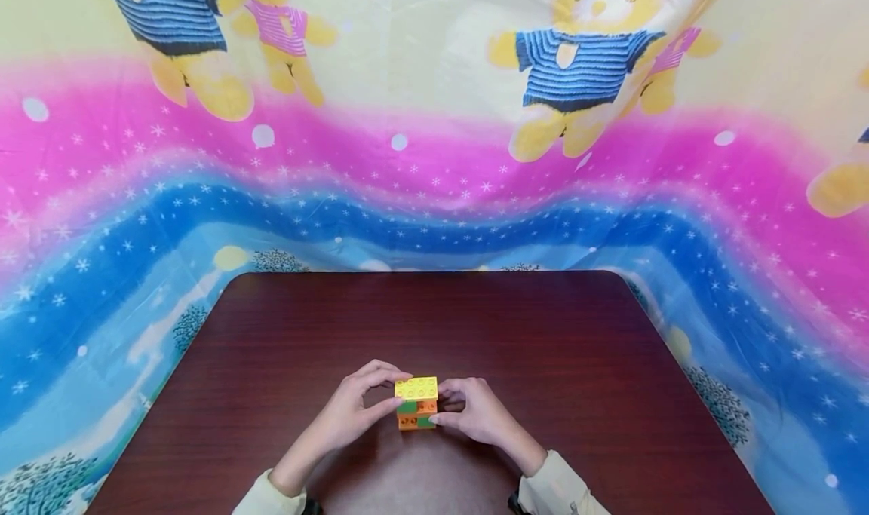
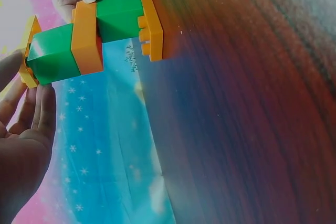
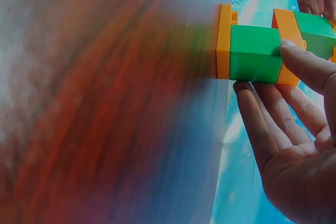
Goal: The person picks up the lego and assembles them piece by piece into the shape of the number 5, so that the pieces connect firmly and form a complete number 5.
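Observation:
A small stack of toy building blocks stands upright on the table between both hands. On its top lies a yellow studded block (image 1: 416, 388). Below it come an upper green block (image 2: 54, 55) on the left side, an orange block (image 2: 86, 43), a lower green block (image 3: 255, 53) on the right side and an orange base block (image 3: 223, 41). My left hand (image 1: 356, 400) pinches the yellow block at the upper left, its fingers also by the upper green block. From the right, my right hand (image 1: 480, 409) grips the lower green block, thumb in front near the orange block.
The dark reddish-brown table (image 1: 292, 326) has rounded far corners. Behind and around it hangs a colourful cloth (image 1: 434, 168) printed with bears and snowflakes. Light sleeves (image 1: 557, 488) cover both forearms.

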`<state>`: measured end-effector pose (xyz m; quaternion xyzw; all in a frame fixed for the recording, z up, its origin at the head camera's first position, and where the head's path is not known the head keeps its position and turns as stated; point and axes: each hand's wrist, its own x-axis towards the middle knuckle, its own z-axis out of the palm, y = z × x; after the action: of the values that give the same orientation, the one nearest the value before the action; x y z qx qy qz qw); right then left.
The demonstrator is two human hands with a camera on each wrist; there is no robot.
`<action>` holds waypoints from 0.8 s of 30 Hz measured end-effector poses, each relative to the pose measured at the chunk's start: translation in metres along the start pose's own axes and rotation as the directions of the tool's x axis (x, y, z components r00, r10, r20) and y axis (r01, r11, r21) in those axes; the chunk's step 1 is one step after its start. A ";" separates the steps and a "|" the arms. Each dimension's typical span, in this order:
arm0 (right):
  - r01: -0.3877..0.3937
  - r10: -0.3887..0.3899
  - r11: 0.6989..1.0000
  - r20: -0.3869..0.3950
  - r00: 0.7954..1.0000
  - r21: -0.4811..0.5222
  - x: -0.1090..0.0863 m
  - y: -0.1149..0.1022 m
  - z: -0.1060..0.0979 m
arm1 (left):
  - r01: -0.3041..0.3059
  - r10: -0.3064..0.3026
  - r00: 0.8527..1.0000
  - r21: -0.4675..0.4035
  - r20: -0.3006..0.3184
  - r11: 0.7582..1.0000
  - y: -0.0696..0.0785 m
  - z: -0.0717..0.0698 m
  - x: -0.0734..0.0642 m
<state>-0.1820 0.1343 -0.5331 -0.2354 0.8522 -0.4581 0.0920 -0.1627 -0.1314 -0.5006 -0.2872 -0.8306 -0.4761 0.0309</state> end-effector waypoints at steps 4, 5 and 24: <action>0.001 -0.001 1.000 0.002 1.000 0.002 0.000 0.001 0.000 | 0.004 -0.004 1.000 -0.022 -0.012 1.000 0.000 0.001 0.000; 0.000 0.000 1.000 0.002 1.000 0.001 0.000 0.001 0.000 | 0.006 -0.006 1.000 -0.030 -0.017 1.000 0.000 0.002 -0.001; 0.001 -0.001 1.000 0.002 1.000 -0.029 0.000 0.001 0.000 | 0.033 -0.039 0.999 -0.190 -0.026 0.981 -0.008 0.013 -0.005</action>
<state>-0.1829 0.1349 -0.5339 -0.2374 0.8587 -0.4454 0.0891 -0.1594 -0.1265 -0.5150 -0.2668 -0.7860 -0.5576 0.0073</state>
